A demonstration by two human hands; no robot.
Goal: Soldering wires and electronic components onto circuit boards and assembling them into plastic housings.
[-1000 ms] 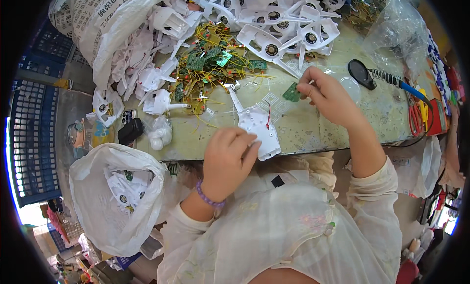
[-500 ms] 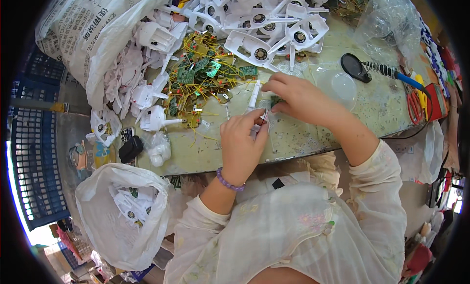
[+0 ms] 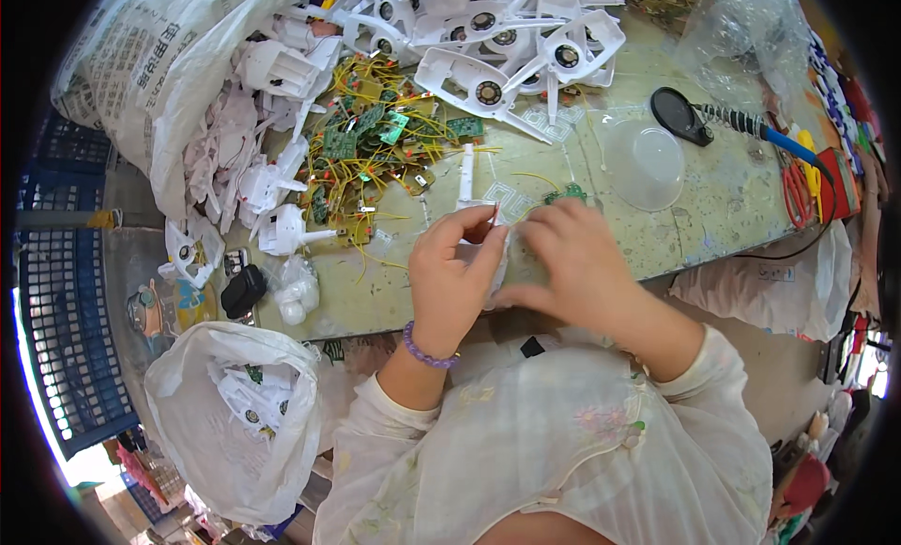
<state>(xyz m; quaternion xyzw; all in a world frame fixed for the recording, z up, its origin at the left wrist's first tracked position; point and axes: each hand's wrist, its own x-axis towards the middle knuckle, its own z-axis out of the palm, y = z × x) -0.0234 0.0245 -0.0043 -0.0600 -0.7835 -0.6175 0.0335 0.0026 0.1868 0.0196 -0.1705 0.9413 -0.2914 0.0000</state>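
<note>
Head view shows your work, a white plastic housing with a flat body and a narrow straight handle (image 3: 466,176), at the near edge of the worn pale-green table (image 3: 699,216). Its long axis runs away from you, the handle pointing toward the far side of the table and the broad body lying toward you, mostly hidden by your hands.

Your left hand (image 3: 449,284) covers the left of the body; its thumb and index finger are drawn close together, pinching a thin red wire (image 3: 496,211) whose end points up and away from you. Your right hand (image 3: 584,268) is on the other side, thumb spread wide from the bent fingers. Just beyond those fingers is a small green circuit board (image 3: 572,192); you cannot tell from here whether they touch it.

Past the handle, to the left, lies a tangled heap of green circuit boards with yellow wires (image 3: 341,143). Behind it are piled white plastic housings with round dark discs (image 3: 453,69).
</note>
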